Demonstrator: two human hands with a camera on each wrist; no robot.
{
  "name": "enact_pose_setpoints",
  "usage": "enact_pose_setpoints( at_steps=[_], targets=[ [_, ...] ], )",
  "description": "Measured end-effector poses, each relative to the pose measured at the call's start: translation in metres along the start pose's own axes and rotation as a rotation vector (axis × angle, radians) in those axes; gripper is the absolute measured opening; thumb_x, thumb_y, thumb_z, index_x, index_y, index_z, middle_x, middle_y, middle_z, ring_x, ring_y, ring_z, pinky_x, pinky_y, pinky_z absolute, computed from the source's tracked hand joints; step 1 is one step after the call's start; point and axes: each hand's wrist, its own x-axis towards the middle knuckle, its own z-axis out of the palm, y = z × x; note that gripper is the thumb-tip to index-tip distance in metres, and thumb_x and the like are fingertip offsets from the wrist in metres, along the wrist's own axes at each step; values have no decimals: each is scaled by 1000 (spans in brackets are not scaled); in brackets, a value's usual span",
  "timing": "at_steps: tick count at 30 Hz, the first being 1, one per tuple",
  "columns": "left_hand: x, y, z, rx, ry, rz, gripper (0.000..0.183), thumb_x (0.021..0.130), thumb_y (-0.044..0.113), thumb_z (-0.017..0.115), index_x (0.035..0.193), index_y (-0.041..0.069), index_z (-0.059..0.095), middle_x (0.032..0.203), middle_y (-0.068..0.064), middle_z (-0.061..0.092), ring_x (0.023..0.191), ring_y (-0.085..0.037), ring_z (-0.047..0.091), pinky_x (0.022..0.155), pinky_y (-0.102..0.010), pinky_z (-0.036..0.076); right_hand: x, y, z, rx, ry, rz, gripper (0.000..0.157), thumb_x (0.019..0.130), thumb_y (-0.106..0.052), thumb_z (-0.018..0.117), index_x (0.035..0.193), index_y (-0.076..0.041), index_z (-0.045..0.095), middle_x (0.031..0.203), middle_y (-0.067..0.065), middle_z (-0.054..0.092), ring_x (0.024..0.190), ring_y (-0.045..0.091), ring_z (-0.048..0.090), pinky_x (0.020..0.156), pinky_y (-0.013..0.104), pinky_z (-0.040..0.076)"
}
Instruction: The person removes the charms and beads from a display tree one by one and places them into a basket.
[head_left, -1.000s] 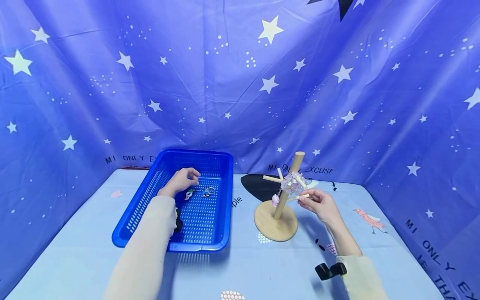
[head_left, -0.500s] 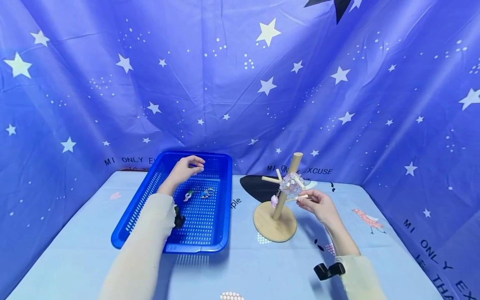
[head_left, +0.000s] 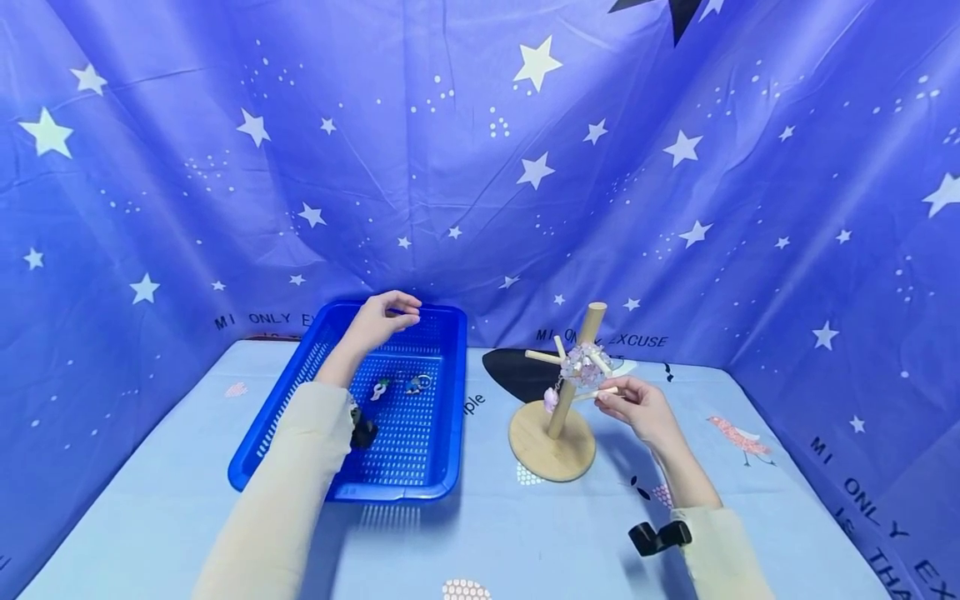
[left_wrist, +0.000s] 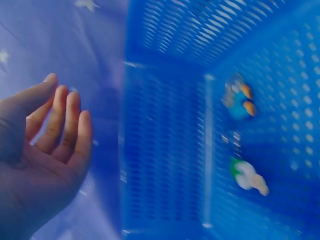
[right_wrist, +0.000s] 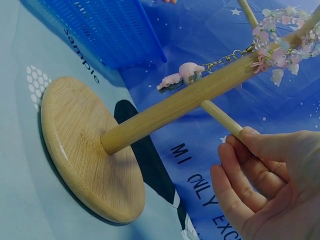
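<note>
Right hand: thumb and index finger pinching the free end of the lower peg, remaining fingers loosely bent below. Wooden stand, one: upright on the tabletop, on the person's right, well apart from the basket; round base, thick post, several thin pegs at varied heights, among them a pale upper peg pointing left. Beaded bracelet, clear and pale pink: hung high on the stand, close against the post among the upper pegs; cannot tell exactly which peg or pegs within the loop. Pink charm with a dark part: dangling from a gold-coloured chain, to the left of the post in the head view. Left hand: raised over the far end of the basket, relaxed, fingers lightly bent, apart from the trinkets. Blue basket, perforated plastic, rectangular: on the tabletop, to the left. Contents visible: white-and-green charm; blue charm with orange parts and a metal ring, just beside; both blurred in the left wrist view. Also listed: cream sleeves, black wrist fittings, pale blue printed tablecloth, blue-violet backdrop with white stars and lettering.
</note>
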Motion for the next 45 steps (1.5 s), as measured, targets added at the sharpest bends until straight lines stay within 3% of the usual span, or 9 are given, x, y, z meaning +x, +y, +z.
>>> enact_pose_setpoints(
  at_steps=[11,18,26,36,41,45],
  targets=[
    [-25,38,1,-141,-47,12,34,98,10,62,128,-4,59,129,-28,61,117,-39,63,101,-46,54,2,4,1,-16,-34,-2,30,98,2,56,122,20,50,91,-10,71,86,1,70,85,20,58],
    [-43,57,12,-145,-63,49,32,98,14,63,127,1,62,128,-23,63,113,-35,65,101,-45,55,2,8,-5,42,-55,-5,15,97,1,58,112,3,62,89,-13,73,88,1,71,86,19,58],
    [-57,77,36,-169,-87,72,31,96,12,64,125,2,64,126,-20,66,110,-30,65,99,-42,55,3,7,-7,111,-64,9,13,96,-1,61,103,-11,66,89,-11,74,88,2,72,85,18,58],
    [-68,95,75,-253,-147,84,30,93,9,67,122,0,64,122,-19,68,109,-29,66,95,-34,56,7,12,-10,176,-80,-12,19,96,0,61,98,-17,69,90,-9,75,89,3,73,85,18,58],
    [-77,108,93,-311,-167,50,34,92,8,68,124,0,62,123,-19,67,109,-27,66,95,-32,57,11,14,-11,182,-101,-32,18,97,-2,61,99,-17,70,91,-9,76,89,4,73,85,18,58],
    [-84,117,107,-370,-155,2,38,93,9,68,128,0,58,130,-18,63,121,-30,63,102,-35,54,12,14,-12,188,-104,-26,17,96,-3,62,98,-18,70,92,-8,76,89,4,73,85,19,58]
  ],
)
